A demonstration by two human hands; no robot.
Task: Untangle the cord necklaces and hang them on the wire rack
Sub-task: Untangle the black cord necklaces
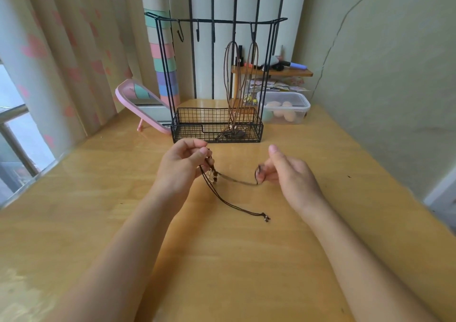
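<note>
- Pale wooden tabletop [333, 173] fills the lower view, with cream curtains printed with pink hearts [56, 62] at the left and a greenish wall on the right.
- A black wire rack with a hook bar on top and a basket base [190, 118] stands at the far middle of the table.
- Two brown cord necklaces [230, 79] hang from hooks on the rack's right side, and their lower ends lie inside the basket.
- The left hand [181, 166] is curled, its thumb and fingertips pinching a bunched dark cord necklace with small beads [223, 199] just above the table.
- The right hand [291, 173] pinches a small loop of the same cord with bent fingers, while one digit points straight forward.
- A short stretch of cord runs between the two hands. Loose strands trail down onto the tabletop toward the person and end in tiny beads.
- A pink-framed mirror [138, 99] leans to the left of the rack.
- A clear lidded plastic box [286, 107] sits to the rack's right and holds pale egg-shaped things.
</note>
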